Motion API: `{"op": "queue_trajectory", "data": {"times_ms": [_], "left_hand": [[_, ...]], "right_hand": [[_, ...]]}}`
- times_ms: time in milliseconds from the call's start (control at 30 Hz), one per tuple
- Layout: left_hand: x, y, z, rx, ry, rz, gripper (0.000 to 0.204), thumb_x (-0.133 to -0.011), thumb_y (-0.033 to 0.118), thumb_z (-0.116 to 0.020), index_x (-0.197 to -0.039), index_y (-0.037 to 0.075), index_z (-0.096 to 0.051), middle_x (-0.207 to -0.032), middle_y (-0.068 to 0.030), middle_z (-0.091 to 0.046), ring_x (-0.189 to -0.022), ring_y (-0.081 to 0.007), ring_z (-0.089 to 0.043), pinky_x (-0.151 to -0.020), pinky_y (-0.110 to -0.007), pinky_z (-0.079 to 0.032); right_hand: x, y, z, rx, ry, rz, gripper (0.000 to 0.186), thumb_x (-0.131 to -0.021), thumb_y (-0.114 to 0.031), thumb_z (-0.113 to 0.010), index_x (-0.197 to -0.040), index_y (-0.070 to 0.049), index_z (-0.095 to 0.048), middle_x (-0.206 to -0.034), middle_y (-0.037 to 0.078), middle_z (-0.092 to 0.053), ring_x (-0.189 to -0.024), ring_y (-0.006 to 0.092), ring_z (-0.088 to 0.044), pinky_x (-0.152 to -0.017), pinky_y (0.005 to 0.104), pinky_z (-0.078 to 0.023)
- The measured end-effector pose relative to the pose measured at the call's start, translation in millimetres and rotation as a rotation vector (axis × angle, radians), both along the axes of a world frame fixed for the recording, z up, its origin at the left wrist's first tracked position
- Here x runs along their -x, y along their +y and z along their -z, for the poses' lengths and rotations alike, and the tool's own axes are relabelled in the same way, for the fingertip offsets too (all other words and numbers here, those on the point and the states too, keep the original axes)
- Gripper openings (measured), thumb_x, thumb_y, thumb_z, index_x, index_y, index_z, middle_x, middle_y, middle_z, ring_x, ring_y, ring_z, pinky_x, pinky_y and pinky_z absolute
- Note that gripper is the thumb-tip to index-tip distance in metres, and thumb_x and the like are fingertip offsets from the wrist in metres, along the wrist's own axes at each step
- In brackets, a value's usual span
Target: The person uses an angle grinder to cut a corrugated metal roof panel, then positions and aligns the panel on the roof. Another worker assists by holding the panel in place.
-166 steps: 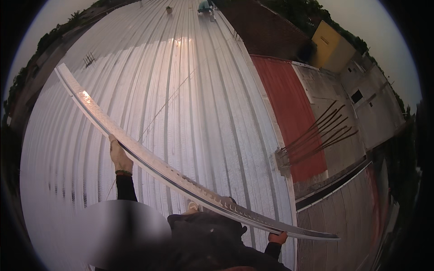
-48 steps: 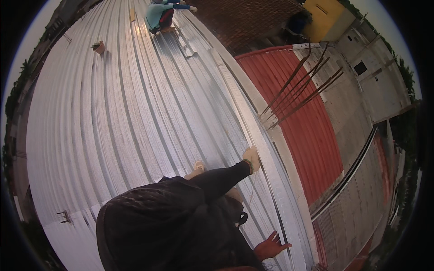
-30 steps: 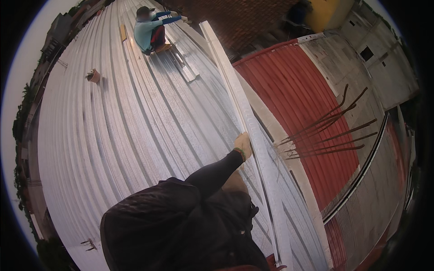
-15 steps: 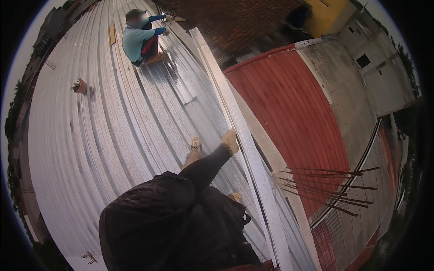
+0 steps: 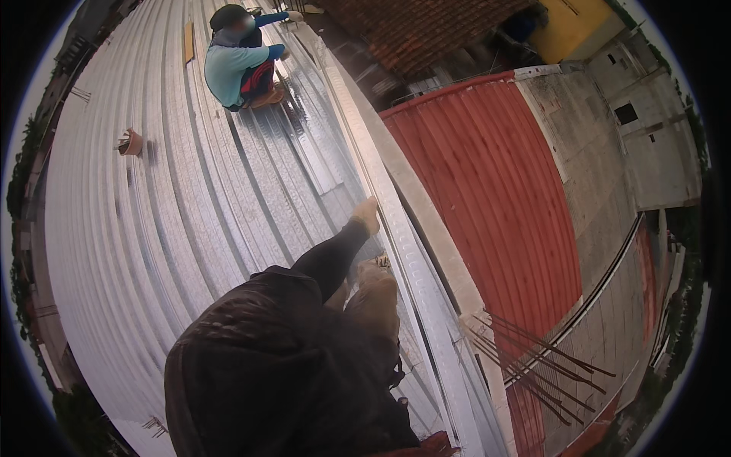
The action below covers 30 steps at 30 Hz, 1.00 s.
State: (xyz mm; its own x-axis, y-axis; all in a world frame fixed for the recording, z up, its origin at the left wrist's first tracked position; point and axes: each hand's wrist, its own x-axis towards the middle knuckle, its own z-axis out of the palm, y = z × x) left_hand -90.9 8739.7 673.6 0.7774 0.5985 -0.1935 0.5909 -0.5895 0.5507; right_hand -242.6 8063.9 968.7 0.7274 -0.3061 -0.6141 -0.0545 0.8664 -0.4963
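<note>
My left hand [image 5: 367, 215] reaches forward at the end of a black sleeve. It is closed on the near-side edge of a long, pale metal flashing strip [image 5: 407, 266]; the fingertips are partly hidden. The strip runs along the roof's right edge, from near my body toward a crouching co-worker [image 5: 234, 65]. That person's gloved hand [image 5: 295, 16] is at the strip's far end. My legs [image 5: 375, 298], in tan trousers, are just right of my forearm, above the corrugated metal roof [image 5: 228, 221]. My right hand does not show.
A small clay-coloured pot [image 5: 130, 142] and a yellow board [image 5: 189, 43] lie on the roof. Beyond the strip runs a concrete ledge [image 5: 449, 266], with bare rebar rods [image 5: 544, 365] sticking out at lower right. A lower red roof [image 5: 487, 206] lies past the ledge.
My view has shifted, and one of my legs has come forward beside my forearm. My left hand stays at the strip's edge. The co-worker's far arm has stretched further out.
</note>
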Motion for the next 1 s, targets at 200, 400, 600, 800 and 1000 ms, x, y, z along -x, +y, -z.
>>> {"op": "queue_trajectory", "data": {"times_ms": [200,400,600,800,1000], "left_hand": [[-23.4,81.8,0.5,-0.044,0.024,-0.076,0.041,-0.114,0.031,-0.045,-0.111,-0.002,-0.068,-0.099,-0.0194,-0.071,-0.099,-0.0324,-0.073,-0.083,-0.051,-0.059],[-71.9,155.1,44.3,-0.082,0.026,-0.137,0.014,-0.087,0.001,-0.063,-0.101,-0.003,-0.064,-0.094,-0.0284,-0.074,-0.095,-0.0433,-0.077,-0.082,-0.048,-0.059],[-67.7,269.7,137.4,-0.135,-0.017,-0.313,0.022,-0.079,-0.001,-0.071,-0.099,-0.006,-0.062,-0.092,-0.0293,-0.074,-0.097,-0.0487,-0.078,-0.079,-0.052,-0.060],[-105.9,362.1,176.7,-0.028,0.221,-0.277,0.034,-0.086,-0.004,-0.065,-0.119,0.002,-0.070,-0.118,-0.0272,-0.076,-0.122,-0.0505,-0.071,-0.102,-0.053,-0.059],[-103.8,446.6,289.9,-0.062,0.230,-0.302,0.034,-0.086,-0.001,-0.069,-0.120,0.002,-0.068,-0.120,-0.0278,-0.075,-0.124,-0.0499,-0.070,-0.104,-0.052,-0.058]], "right_hand": [[-62.0,51.5,49.3,0.859,0.201,-0.174,0.049,-0.116,-0.033,-0.064,-0.139,0.010,-0.063,-0.135,0.028,-0.073,-0.125,0.0409,-0.069,-0.110,0.0558,-0.055],[-102.4,117.6,104.2,1.274,0.371,-0.531,0.063,-0.111,-0.042,-0.068,-0.144,0.011,-0.056,-0.134,0.034,-0.073,-0.122,0.0469,-0.071,-0.106,0.0561,-0.058],[-181.2,225.4,192.3,0.689,0.268,-0.291,0.067,-0.111,-0.043,-0.067,-0.149,0.010,-0.053,-0.137,0.033,-0.071,-0.123,0.0463,-0.070,-0.109,0.0553,-0.057],[-203.6,307.8,301.4,0.730,0.215,-0.163,0.071,-0.111,-0.045,-0.067,-0.154,0.008,-0.049,-0.140,0.032,-0.070,-0.125,0.0458,-0.069,-0.111,0.0545,-0.056],[-229.4,370.8,396.4,0.521,0.099,-0.315,0.073,-0.115,-0.052,-0.056,-0.158,0.007,-0.048,-0.153,0.026,-0.062,-0.137,0.0375,-0.062,-0.123,0.0503,-0.046]]}}
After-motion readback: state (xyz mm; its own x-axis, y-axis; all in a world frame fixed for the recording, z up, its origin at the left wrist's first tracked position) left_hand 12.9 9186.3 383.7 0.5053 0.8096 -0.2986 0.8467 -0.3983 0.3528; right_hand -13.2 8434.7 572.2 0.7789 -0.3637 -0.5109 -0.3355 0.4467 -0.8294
